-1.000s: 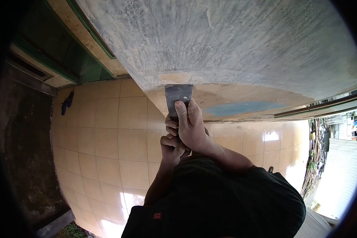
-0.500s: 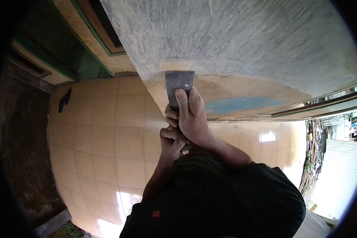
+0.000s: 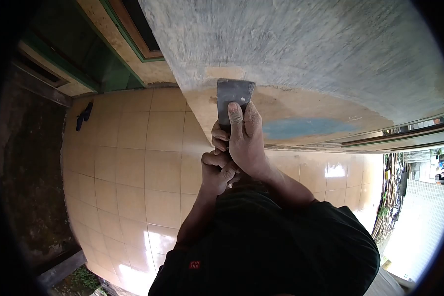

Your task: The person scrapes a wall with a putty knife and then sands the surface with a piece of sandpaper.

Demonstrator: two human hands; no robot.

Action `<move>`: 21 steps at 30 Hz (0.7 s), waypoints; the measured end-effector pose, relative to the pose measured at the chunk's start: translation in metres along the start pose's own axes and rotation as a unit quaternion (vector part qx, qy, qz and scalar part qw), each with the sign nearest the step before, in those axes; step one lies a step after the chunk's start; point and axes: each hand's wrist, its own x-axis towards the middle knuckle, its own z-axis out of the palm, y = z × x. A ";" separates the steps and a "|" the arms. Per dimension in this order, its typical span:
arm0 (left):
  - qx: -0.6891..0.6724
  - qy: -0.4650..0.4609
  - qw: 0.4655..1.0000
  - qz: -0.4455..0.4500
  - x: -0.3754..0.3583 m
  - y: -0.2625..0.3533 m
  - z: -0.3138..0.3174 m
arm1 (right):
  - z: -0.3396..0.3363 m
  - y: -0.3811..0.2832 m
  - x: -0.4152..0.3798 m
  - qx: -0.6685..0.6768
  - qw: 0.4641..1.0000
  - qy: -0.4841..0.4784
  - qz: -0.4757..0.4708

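Note:
A grey flat scraper blade (image 3: 233, 93) has its wide edge against the wall (image 3: 291, 44), at the border between grey coating and bare tan surface. My right hand (image 3: 244, 135) is wrapped round the scraper, with the thumb and a finger lying on the blade's lower part. Just below, my left hand (image 3: 218, 172) is closed round the tool's lower end, which is mostly hidden by the fingers. Both hands look dusty. A blue patch (image 3: 306, 128) marks the tan part of the wall to the right of the blade.
Tan floor tiles (image 3: 163, 167) lie beneath. Dark sandals (image 3: 84, 116) are on the floor at the left, near a green door frame (image 3: 118, 74). A wood-framed window (image 3: 145, 44) is at the upper left. Sticks (image 3: 387, 197) are piled outside at the right.
The scraper and my right hand have shifted slightly up and to the right along the wall. My left hand has moved slightly with them. The camera view has also shifted a little.

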 end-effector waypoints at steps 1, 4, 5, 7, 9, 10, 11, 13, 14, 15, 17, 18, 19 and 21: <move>-0.014 -0.009 1.000 0.001 -0.001 0.000 0.000 | -0.001 0.003 -0.003 0.001 1.000 0.002 0.006; 0.009 0.031 0.998 0.046 -0.002 -0.005 0.011 | -0.004 0.002 -0.001 -0.023 1.000 0.004 -0.007; 0.018 0.060 0.996 0.070 0.002 -0.006 0.012 | -0.004 0.002 -0.001 -0.033 0.999 0.002 -0.007; 0.023 0.041 0.995 0.089 0.006 -0.004 0.009 | -0.005 0.001 -0.001 -0.042 0.999 0.007 -0.004; -0.044 -0.023 0.999 0.003 0.001 -0.002 0.002 | -0.003 -0.003 -0.001 -0.005 1.000 -0.026 -0.005; -0.017 -0.026 0.999 0.017 0.000 -0.002 0.004 | -0.004 -0.005 -0.002 -0.012 1.000 -0.019 0.010; -0.017 -0.030 0.999 0.023 0.001 -0.004 0.007 | -0.004 -0.005 -0.003 -0.015 1.000 -0.024 0.006; -0.048 -0.023 0.998 0.041 0.002 -0.005 0.012 | -0.004 -0.004 -0.004 -0.042 0.999 0.000 0.014; -0.017 -0.007 0.999 0.034 0.003 -0.003 0.013 | -0.004 -0.006 -0.002 -0.042 0.999 0.000 0.008; -0.018 -0.008 0.999 0.034 0.005 -0.001 0.011 | -0.003 -0.008 -0.001 -0.047 0.999 -0.002 -0.004; -0.010 -0.018 1.000 0.013 0.005 0.003 0.012 | -0.002 -0.008 -0.005 -0.054 0.999 -0.004 -0.002; -0.011 -0.010 1.000 0.012 -0.002 0.002 0.013 | -0.001 -0.009 -0.007 -0.049 0.999 0.000 0.004; -0.013 -0.008 1.000 0.024 -0.003 0.002 0.014 | 0.001 -0.013 -0.005 -0.046 0.999 0.000 0.001; -0.013 -0.012 0.999 0.046 -0.001 0.002 0.014 | 0.001 -0.004 -0.005 -0.024 0.999 -0.019 -0.011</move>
